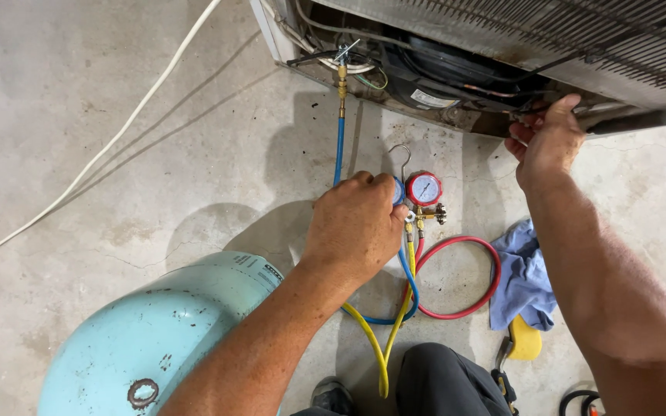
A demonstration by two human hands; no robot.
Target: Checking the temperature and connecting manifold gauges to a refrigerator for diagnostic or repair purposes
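Observation:
My left hand (354, 223) is closed over the left side of a manifold gauge set on the concrete floor, covering its blue gauge. The red-rimmed gauge (424, 189) shows just right of my fingers, with a metal hook above it. A blue hose (338, 150) runs from the gauge set up to a brass fitting (341, 83) on the underside of a refrigerator (502, 46). Yellow hose (375, 350) and red hose (464, 273) loop below. My right hand (546, 139) grips the lower edge of the refrigerator's open compressor bay.
A pale blue refrigerant tank (148, 339) lies at lower left. A blue rag (524, 273) and a yellow object (526, 339) sit to the right. A white cable (109, 139) crosses the floor at left. The black compressor (441, 73) sits in the bay. My knee (445, 381) is at the bottom.

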